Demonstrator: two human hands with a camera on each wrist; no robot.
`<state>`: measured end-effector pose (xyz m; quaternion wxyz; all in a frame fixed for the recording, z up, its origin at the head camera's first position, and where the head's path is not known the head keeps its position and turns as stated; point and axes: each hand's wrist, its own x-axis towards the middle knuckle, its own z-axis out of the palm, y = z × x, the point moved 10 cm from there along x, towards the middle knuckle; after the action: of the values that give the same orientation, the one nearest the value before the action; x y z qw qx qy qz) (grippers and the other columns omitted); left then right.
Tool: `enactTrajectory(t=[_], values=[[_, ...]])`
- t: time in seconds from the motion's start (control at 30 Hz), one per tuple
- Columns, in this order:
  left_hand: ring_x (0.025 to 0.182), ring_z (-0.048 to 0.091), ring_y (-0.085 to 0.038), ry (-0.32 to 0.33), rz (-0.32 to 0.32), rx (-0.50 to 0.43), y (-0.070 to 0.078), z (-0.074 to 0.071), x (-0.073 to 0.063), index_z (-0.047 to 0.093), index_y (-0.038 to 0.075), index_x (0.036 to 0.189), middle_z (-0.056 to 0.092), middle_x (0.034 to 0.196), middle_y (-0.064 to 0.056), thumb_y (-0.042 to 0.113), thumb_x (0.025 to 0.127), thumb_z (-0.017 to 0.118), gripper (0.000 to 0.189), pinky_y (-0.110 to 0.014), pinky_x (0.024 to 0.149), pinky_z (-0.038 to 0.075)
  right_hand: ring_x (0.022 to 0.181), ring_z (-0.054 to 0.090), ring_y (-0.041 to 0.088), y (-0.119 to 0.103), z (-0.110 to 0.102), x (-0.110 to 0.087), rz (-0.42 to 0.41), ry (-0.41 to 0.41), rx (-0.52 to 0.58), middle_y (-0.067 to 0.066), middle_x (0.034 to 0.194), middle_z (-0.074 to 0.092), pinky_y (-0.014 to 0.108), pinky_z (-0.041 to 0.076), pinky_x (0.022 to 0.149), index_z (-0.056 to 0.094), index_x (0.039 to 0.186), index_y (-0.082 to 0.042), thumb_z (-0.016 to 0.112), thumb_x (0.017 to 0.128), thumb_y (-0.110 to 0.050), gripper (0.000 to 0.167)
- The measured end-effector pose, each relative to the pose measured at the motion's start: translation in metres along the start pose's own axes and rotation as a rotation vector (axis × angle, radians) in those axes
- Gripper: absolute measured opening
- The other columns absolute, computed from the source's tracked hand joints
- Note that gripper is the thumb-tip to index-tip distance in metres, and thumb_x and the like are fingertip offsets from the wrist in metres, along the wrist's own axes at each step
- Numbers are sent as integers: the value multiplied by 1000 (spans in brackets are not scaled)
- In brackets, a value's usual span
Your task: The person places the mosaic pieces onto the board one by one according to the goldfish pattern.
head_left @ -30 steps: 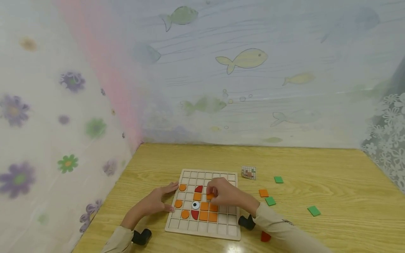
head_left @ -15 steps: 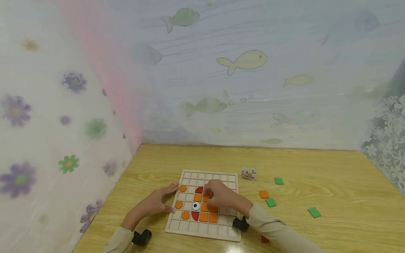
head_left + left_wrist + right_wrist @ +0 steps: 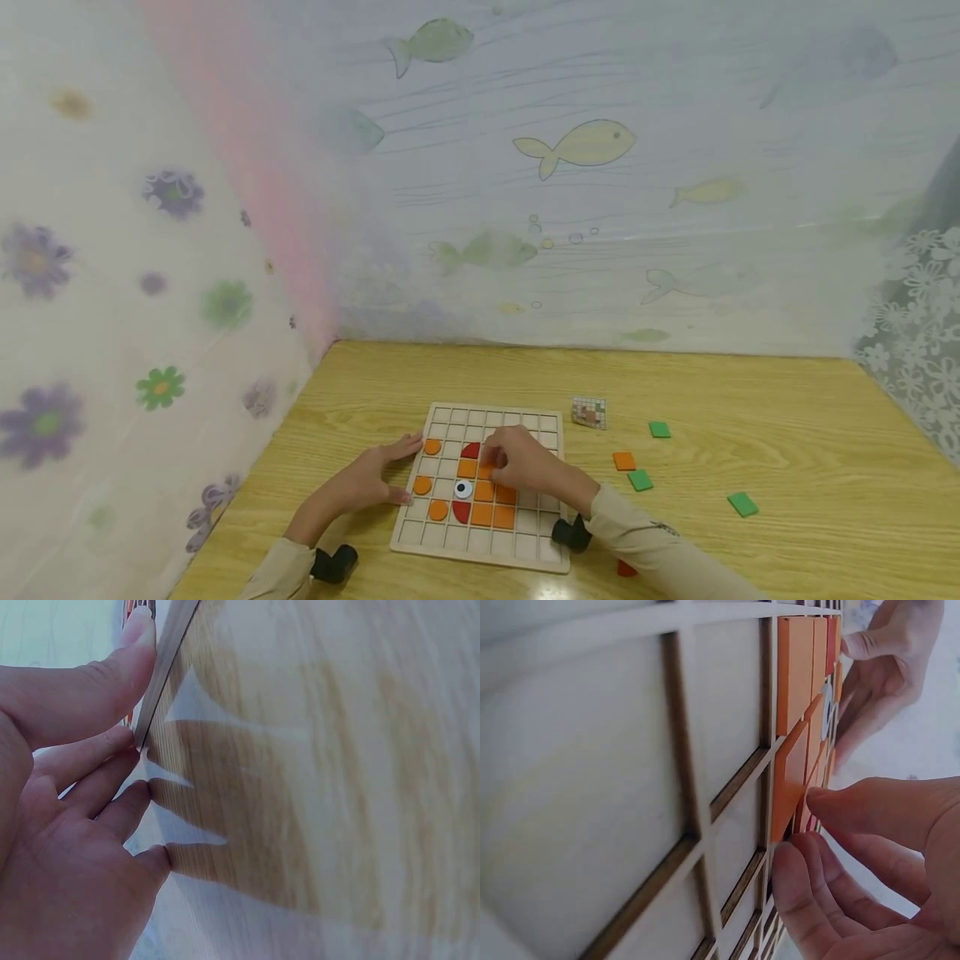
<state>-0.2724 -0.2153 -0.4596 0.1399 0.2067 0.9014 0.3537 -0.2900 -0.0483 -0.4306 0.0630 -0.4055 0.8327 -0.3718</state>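
A wooden grid board [image 3: 457,536] lies on the table. My right hand [image 3: 525,460] is over its middle, thumb and fingers pinching an orange square tile [image 3: 485,472] at a cell below and right of a red quarter-round tile [image 3: 470,450]. In the right wrist view the fingertips partly hide that tile. Other orange square tiles [image 3: 482,514] sit in cells beside it, along with a round eye tile [image 3: 463,489], a second red tile [image 3: 461,512] and several orange discs [image 3: 423,485]. My left hand [image 3: 362,482] touches the board's left edge with fingers spread.
Right of the board lie green square tiles [image 3: 659,429], a loose orange tile [image 3: 624,461] and a red piece [image 3: 627,568] partly behind the right sleeve. A small patterned card [image 3: 589,412] stands near the board's upper right corner. Decorated sheets rise behind and to the left.
My right hand has moved slightly left and lower with the orange square tile, which now sits at the cell beside the other orange tiles. The left hand stays at the board's edge.
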Motion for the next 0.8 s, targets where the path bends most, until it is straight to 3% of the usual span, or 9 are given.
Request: enactTrajectory(t=[0.23,0.8], values=[[139,20,-37,6,-8,2,1,0,0,38,3,144,27,152,-16,17,76,79,80,-56,108,20,66,54,8,1,-7,-10,-24,3,-29,4,80,62,21,47,59,69,85,-6,68,79,0,8],[139,22,-37,15,-20,24,-2,1,0,38,4,144,27,152,-16,20,76,79,82,-56,108,21,77,54,14,29,-44,-50,59,22,-60,-1,89,61,25,48,65,69,91,-9,68,81,-3,11]])
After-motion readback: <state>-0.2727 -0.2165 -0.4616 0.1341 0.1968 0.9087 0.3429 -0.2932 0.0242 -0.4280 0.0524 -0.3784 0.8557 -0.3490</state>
